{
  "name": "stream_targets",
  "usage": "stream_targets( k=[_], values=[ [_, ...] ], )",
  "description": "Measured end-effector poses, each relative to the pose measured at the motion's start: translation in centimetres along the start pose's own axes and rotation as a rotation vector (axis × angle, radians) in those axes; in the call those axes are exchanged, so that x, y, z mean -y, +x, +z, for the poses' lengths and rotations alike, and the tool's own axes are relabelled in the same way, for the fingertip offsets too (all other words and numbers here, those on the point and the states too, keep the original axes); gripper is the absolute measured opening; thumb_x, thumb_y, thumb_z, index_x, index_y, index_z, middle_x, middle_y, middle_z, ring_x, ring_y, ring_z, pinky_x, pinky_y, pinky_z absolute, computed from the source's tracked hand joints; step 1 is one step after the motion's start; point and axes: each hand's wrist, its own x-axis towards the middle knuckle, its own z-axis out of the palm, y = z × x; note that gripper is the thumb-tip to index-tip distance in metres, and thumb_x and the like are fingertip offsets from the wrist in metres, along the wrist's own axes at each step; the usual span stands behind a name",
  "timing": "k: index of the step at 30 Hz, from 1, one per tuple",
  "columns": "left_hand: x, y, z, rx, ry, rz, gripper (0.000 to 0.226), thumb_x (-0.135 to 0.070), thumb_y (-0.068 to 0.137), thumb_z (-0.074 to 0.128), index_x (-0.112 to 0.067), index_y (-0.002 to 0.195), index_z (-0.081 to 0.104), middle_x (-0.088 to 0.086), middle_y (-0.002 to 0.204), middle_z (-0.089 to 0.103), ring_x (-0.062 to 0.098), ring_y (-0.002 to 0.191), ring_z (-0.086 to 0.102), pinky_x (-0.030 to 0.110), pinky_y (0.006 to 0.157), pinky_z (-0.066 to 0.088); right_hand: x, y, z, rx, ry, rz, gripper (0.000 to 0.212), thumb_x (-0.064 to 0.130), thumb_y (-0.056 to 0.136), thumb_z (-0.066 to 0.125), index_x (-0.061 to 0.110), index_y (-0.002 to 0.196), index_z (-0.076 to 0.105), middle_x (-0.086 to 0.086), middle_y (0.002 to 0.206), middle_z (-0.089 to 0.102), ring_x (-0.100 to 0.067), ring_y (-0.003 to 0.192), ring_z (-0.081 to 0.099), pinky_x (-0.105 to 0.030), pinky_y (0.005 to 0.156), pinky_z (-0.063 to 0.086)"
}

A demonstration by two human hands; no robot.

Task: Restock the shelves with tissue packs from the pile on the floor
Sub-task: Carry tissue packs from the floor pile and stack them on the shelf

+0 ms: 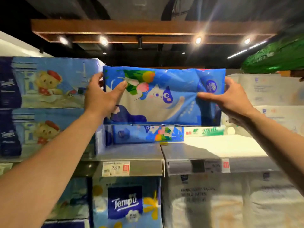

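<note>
Worry here is sag: my left hand (100,94) and right hand (230,97) curl round the ends of the cat-print tissue pack (164,102), thumbs on its face, and its soft middle between my fingers could droop and snag the shelved pack (148,134) just under them.

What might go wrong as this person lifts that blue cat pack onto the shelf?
1. The left hand and right hand grip the cat-print pack only at its ends, and the soft wrapper creases under the right thumb, so it might slip.
2. Its left end sits close to the bear packs and may snag there.
3. Stacked on the similar pack below, it could slide off the shelf front.
</note>
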Motion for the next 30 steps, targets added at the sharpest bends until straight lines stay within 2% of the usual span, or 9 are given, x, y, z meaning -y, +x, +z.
stream_targets(
  k=[2,3,6,9,14,17,21,26,30],
  values=[
    [1.2,2.5,1.7,-0.037,0.031,0.021,0.08,-0.063,0.061,0.08,-0.032,0.125,0.045,-0.006,0.119,0.06,0.018,0.098,0.069,0.052,0.075,0.06,-1.5,3.1,1.3,-0.066,0.005,-0.01,0.087,0.031,0.053,0.098,0.006,0.126,0.058,-0.007,0.108,0.075,-0.012,0.088,0.074,-0.034,0.079,0.062],
    [1.8,3.5,2.6,-0.025,0.035,0.027,0.089,-0.062,0.058,0.083,-0.031,0.131,0.042,-0.008,0.122,0.06,0.015,0.105,0.067,0.049,0.084,0.059,-2.3,4.5,2.1,-0.083,0.008,-0.017,0.092,0.032,0.052,0.099,0.006,0.129,0.056,-0.01,0.112,0.074,-0.018,0.094,0.074,-0.041,0.085,0.062],
    [3.6,5.8,5.2,0.077,0.11,0.059,0.122,-0.045,0.058,0.095,-0.02,0.153,0.022,-0.005,0.141,0.051,0.007,0.123,0.055,0.012,0.1,0.042,-4.7,8.0,4.1,-0.133,0.023,-0.012,0.096,0.034,0.052,0.101,0.007,0.132,0.053,-0.014,0.116,0.072,-0.026,0.101,0.074,-0.048,0.088,0.061],
    [5.7,7.9,6.7,0.115,0.224,0.083,0.138,-0.037,0.062,0.095,-0.015,0.159,-0.001,0.003,0.157,0.033,0.013,0.141,0.037,0.017,0.107,0.027,-7.1,10.5,6.4,-0.177,0.011,-0.002,0.078,0.014,0.066,0.095,0.009,0.131,0.052,-0.012,0.119,0.07,-0.026,0.105,0.072,-0.048,0.091,0.06],
    [8.8,11.1,7.3,0.08,0.341,0.158,0.138,-0.041,0.064,0.092,-0.017,0.16,-0.004,0.005,0.162,0.026,0.019,0.147,0.03,0.029,0.118,0.025,-10.8,13.4,10.3,-0.182,-0.061,-0.036,0.064,0.026,0.069,0.092,0.016,0.12,0.054,-0.005,0.114,0.07,-0.022,0.1,0.071,-0.05,0.09,0.059],
    [10.5,11.1,7.4,0.064,0.499,0.138,0.135,-0.048,0.071,0.086,-0.018,0.159,-0.013,0.009,0.167,0.012,0.025,0.151,0.021,0.036,0.119,0.021,-12.7,13.8,12.3,-0.167,-0.124,-0.085,0.06,0.035,0.08,0.084,0.015,0.127,0.054,-0.003,0.12,0.068,-0.021,0.106,0.068,-0.048,0.094,0.057],
    [11.8,10.4,8.0,0.058,0.771,0.318,0.12,-0.05,0.08,0.078,-0.03,0.159,-0.01,0.013,0.168,-0.006,0.034,0.154,0.002,0.048,0.121,0.017,-15.2,13.9,13.6,-0.184,-0.168,-0.181,0.068,0.04,0.087,0.078,0.019,0.143,0.046,0.006,0.129,0.063,-0.012,0.112,0.063,-0.028,0.096,0.053],
    [13.7,10.3,8.2,0.155,1.134,0.392,0.102,-0.07,0.08,0.064,-0.032,0.159,0.013,0.012,0.168,-0.004,0.038,0.153,-0.004,0.054,0.122,0.011,-16.1,14.7,14.3,-0.226,-0.42,-0.166,0.098,0.07,0.078,0.064,0.018,0.154,0.03,-0.01,0.153,0.043,-0.028,0.14,0.043,-0.051,0.113,0.041],
    [13.8,10.1,8.8,0.196,1.198,0.391,0.1,-0.07,0.082,0.062,-0.03,0.159,0.011,0.011,0.168,0.004,0.037,0.154,0.001,0.056,0.122,0.012,-15.3,13.5,14.9,-0.29,-0.655,-0.173,0.079,0.052,0.088,0.07,0.017,0.151,0.036,-0.016,0.154,0.036,-0.037,0.138,0.041,-0.054,0.109,0.041]
  ],
)
